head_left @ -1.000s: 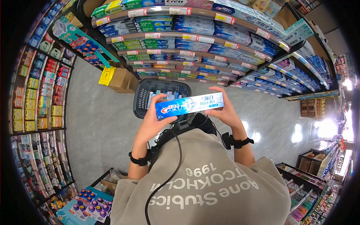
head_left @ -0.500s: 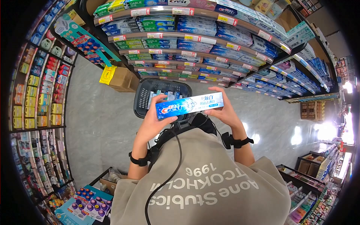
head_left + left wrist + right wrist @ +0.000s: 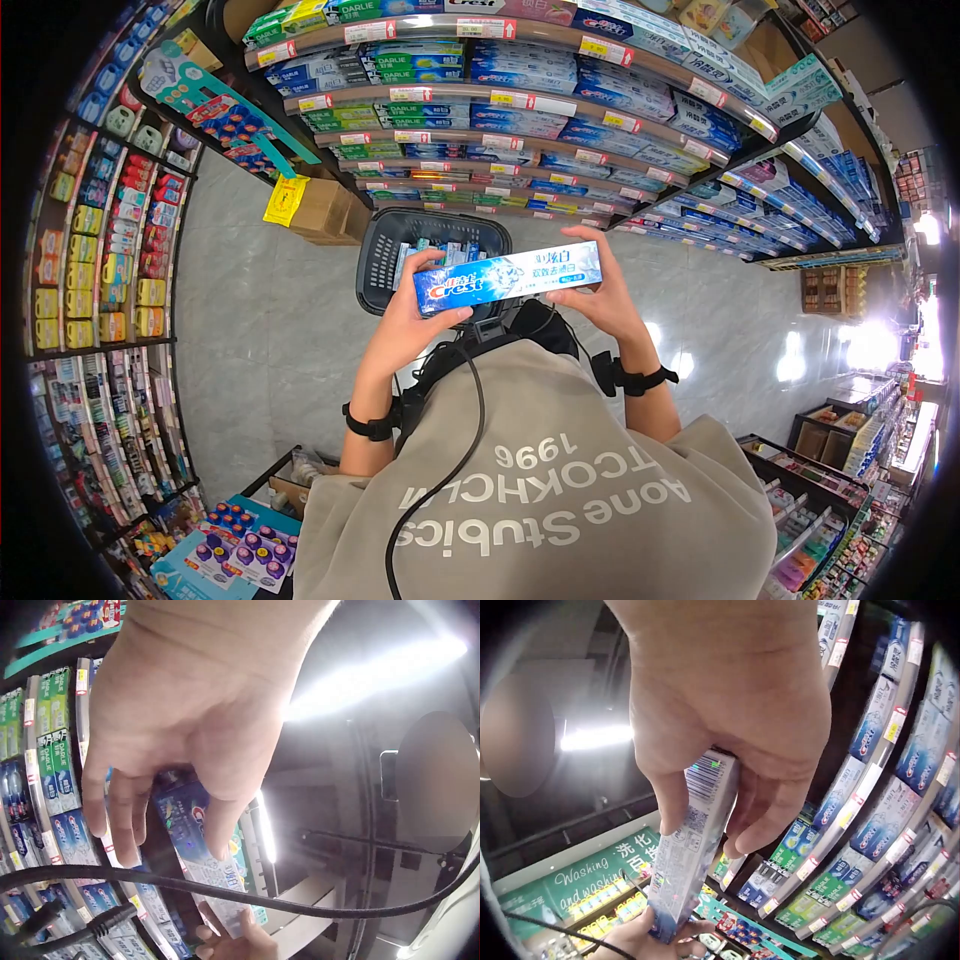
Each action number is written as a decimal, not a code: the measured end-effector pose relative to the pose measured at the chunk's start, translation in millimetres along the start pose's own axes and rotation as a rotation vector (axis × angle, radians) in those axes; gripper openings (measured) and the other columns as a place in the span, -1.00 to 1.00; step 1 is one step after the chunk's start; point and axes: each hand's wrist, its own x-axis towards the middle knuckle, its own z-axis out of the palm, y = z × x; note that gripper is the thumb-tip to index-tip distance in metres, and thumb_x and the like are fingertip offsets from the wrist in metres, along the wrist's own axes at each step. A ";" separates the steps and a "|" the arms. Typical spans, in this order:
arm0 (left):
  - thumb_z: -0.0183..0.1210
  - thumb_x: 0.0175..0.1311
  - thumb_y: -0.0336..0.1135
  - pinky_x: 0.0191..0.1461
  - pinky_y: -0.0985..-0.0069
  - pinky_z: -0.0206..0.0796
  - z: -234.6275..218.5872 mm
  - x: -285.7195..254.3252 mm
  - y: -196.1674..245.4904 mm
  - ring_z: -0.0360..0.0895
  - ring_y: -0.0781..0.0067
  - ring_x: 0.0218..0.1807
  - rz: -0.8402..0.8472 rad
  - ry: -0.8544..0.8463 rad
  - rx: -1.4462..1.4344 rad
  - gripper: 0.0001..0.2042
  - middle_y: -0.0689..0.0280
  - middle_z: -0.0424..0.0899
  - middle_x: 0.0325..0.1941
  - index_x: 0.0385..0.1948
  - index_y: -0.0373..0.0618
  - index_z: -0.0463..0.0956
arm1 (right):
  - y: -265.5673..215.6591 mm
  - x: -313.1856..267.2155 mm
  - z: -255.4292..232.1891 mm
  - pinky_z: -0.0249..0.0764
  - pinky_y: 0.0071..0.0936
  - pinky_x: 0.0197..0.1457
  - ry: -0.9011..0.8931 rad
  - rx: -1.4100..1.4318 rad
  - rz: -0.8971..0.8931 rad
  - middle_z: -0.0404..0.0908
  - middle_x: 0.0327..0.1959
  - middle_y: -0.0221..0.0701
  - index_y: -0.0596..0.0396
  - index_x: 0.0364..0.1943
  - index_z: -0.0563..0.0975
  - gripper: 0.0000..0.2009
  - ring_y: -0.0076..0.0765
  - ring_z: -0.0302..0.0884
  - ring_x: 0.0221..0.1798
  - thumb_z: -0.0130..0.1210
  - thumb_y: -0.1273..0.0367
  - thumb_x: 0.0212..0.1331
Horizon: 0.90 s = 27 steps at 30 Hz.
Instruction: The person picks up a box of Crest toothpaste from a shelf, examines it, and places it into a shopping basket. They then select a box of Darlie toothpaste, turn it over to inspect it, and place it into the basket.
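Observation:
Both hands hold a long blue-and-white Crest toothpaste box [image 3: 510, 277] level in front of the body, its printed front facing up to the head camera. My left hand [image 3: 398, 325] grips the blue end, thumb along the lower edge and fingers at the upper edge. At the white end, my right hand [image 3: 608, 300] pinches the box between thumb and fingers. In the right wrist view, a side of the box [image 3: 694, 825] with a barcode shows. Behind the box stands a dark shopping basket [image 3: 378, 262] with several small packages [image 3: 452, 249] inside, partly hidden by the box and left hand.
A curved shelf rack [image 3: 560, 103] of toothpaste boxes rises ahead. A cardboard carton [image 3: 335, 212] with a yellow sign [image 3: 286, 201] stands beside the basket. More shelves [image 3: 105, 230] line the left. A black cable [image 3: 481, 400] hangs down over the person's shirt.
The right end of the toothpaste box has risen slightly in the head view, and the box is turned a little. Both hands keep their hold; the basket stays put.

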 end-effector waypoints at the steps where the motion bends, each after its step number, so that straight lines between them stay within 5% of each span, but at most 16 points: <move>1: 0.47 0.13 -0.42 0.22 0.49 0.40 -0.5 0.3 0.4 0.45 0.45 0.14 0.001 0.000 0.012 -0.23 0.23 0.42 0.12 0.37 -0.08 0.20 | -0.6 0.6 0.5 0.59 -0.45 0.12 -0.001 -0.002 -0.007 0.57 0.00 -0.46 -0.09 0.35 0.32 -0.21 -0.48 0.61 0.11 0.50 0.51 0.00; 12: 0.44 0.19 -0.42 0.20 0.50 0.42 -4.8 2.7 1.0 0.49 0.48 0.10 -0.071 -0.020 -0.068 -0.26 0.22 0.49 0.11 0.37 -0.07 0.17 | -14.6 8.6 6.2 0.52 -0.48 0.15 0.030 -0.134 -0.100 0.55 -0.01 -0.46 -0.05 0.33 0.35 -0.22 -0.51 0.57 0.08 0.52 0.52 -0.04; 18: 0.44 0.18 -0.42 0.22 0.48 0.42 -9.8 2.2 -3.9 0.49 0.47 0.14 -0.065 -0.015 -0.048 -0.26 0.22 0.49 0.12 0.37 -0.07 0.17 | -18.9 9.5 10.7 0.45 -0.46 0.21 0.015 -0.141 -0.062 0.45 0.13 -0.46 -0.01 0.35 0.36 -0.17 -0.50 0.50 0.13 0.57 0.42 -0.09; 21: 0.44 0.18 -0.42 0.23 0.47 0.42 -11.2 1.7 -0.3 0.49 0.47 0.14 -0.074 -0.013 -0.063 -0.26 0.22 0.50 0.13 0.37 -0.08 0.18 | -25.9 10.4 14.9 0.49 -0.47 0.15 0.040 -0.180 -0.147 0.55 -0.02 -0.46 -0.04 0.32 0.37 -0.21 -0.52 0.55 0.06 0.53 0.51 -0.07; 27: 0.43 0.19 -0.44 0.23 0.47 0.42 -8.9 3.7 -7.9 0.48 0.47 0.15 -0.059 -0.019 -0.055 -0.26 0.22 0.48 0.15 0.38 -0.08 0.17 | -38.5 10.5 10.9 0.44 -0.47 0.21 0.013 -0.270 -0.123 0.43 0.19 -0.44 0.01 0.33 0.37 -0.19 -0.48 0.48 0.15 0.57 0.42 -0.08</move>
